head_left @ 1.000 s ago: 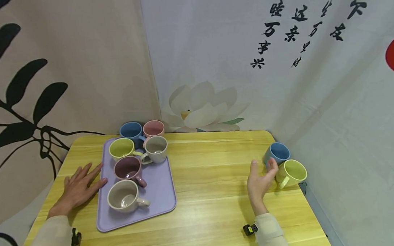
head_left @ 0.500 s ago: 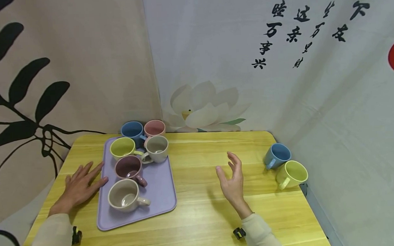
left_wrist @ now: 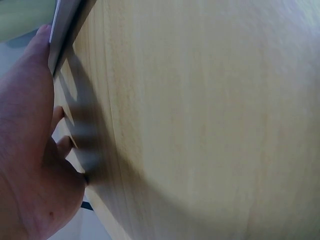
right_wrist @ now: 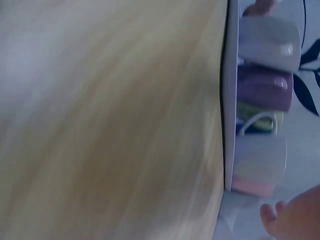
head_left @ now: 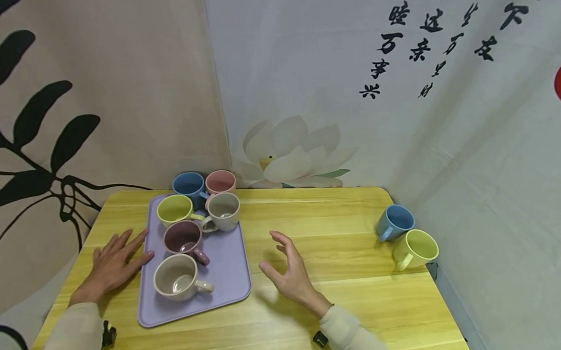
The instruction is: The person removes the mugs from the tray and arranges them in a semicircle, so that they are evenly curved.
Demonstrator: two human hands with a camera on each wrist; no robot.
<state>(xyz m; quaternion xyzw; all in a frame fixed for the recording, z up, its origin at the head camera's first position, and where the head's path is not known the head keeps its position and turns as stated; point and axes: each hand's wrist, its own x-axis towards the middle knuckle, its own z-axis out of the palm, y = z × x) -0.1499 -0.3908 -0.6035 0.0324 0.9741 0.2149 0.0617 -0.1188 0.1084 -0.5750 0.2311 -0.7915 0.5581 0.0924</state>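
Note:
My left hand rests at the left edge of a lavender tray, fingers spread, with thumb and fingertip at the rim. On the tray stand a cream mug, a plum mug, a yellow-green mug, a grey mug, a blue mug and a pink mug. To the right of the tray my right hand hangs over the table, holding nothing, thumb and fingers apart. The right wrist view shows part of that hand low at the right, near the mugs.
A second blue mug and a second yellow-green mug stand close together by the right edge of the wooden table. Behind the table hangs a printed cloth backdrop.
My right hand has moved left from beside the blue and yellow-green mugs at the right, across the table toward the tray. My left hand and the mugs have stayed in place.

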